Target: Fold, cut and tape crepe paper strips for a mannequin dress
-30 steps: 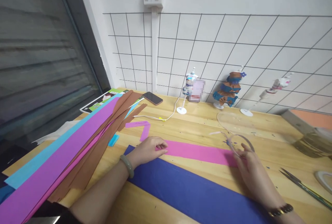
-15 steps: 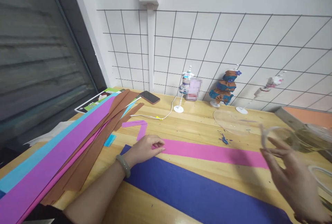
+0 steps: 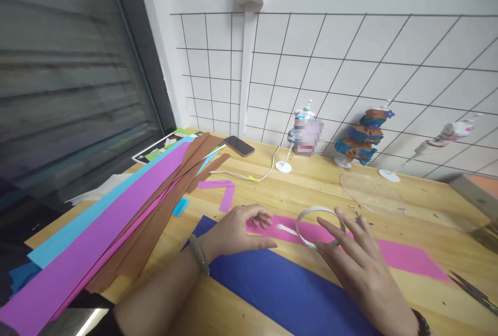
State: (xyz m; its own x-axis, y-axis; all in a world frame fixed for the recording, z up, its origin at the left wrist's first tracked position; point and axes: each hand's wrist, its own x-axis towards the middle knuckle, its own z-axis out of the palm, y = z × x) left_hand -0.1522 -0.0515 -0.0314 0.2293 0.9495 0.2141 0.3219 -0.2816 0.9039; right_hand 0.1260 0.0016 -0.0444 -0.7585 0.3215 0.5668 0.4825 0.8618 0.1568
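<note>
My right hand (image 3: 358,263) grips a thin white roll of tape (image 3: 317,209) between thumb and fingers, standing on edge above the pink paper strip (image 3: 404,258). A short loose white tape end (image 3: 287,229) sticks out from the roll to the left, over the strip. Close to that end is my left hand (image 3: 243,229), thumb and fingers apart and nothing between them; it covers the strip's left part. Below both hands a wide dark blue paper sheet (image 3: 268,289) lies on the table, partly under my left wrist.
Long purple (image 3: 136,206), light blue and brown paper strips (image 3: 155,232) lie at left. A phone (image 3: 239,145), a white cable (image 3: 268,172) and several small dressed mannequin stands (image 3: 360,136) line the back. Scissors (image 3: 474,292) lie at right near a box (image 3: 476,206).
My right hand has brought the tape roll leftward over the pink strip. My left hand has opened from its pinch at the strip's end. The view has shifted left, and scissors now show.
</note>
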